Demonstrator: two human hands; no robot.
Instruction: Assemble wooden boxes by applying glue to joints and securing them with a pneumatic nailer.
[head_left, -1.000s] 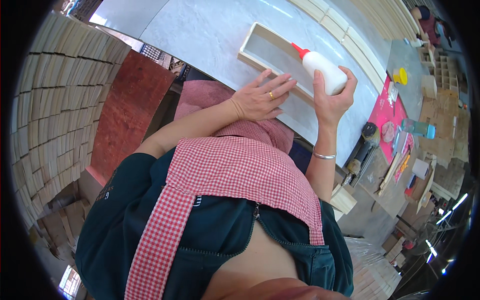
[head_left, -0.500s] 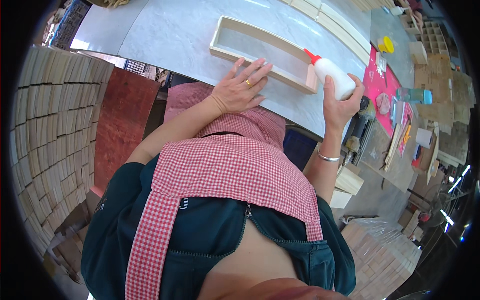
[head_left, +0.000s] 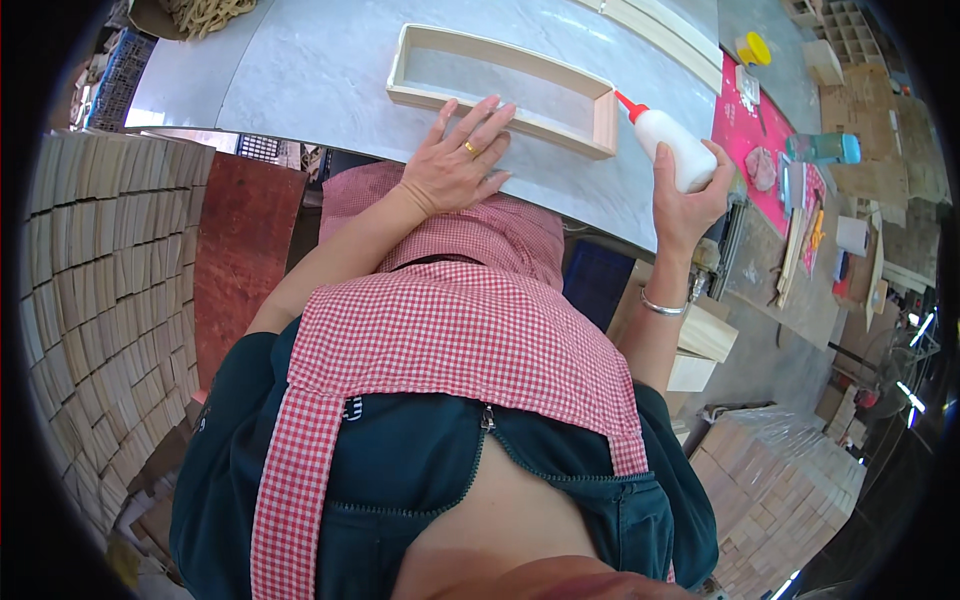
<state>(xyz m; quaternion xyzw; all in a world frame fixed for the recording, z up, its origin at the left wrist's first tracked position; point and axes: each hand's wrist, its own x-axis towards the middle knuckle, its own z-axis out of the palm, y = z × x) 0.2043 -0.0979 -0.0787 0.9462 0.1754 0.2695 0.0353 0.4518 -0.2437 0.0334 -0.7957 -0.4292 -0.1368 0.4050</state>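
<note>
L hand (head_left: 457,162) lies flat, palm down, fingers spread wide, on the near long side of a pale wooden frame (head_left: 500,88); gold ring on one finger. Frame is an open rectangular box shape, no bottom visible, lying flat on the grey worktable (head_left: 300,70) near its front edge. R hand (head_left: 688,192) is wrapped around a white glue bottle (head_left: 672,146) w/ red nozzle, fingers closed on the body, bottle tilted so nozzle tip sits right at the frame's right end corner; can't tell if tip touches wood. Silver bangle (head_left: 660,303) on R wrist. Person wears red-white check apron over dark teal top. Stacks of thin wood slats (head_left: 90,300) at L, more wood pieces (head_left: 770,470) lower R. Pink mat (head_left: 755,120) w/ clutter farther R on bench.
</note>
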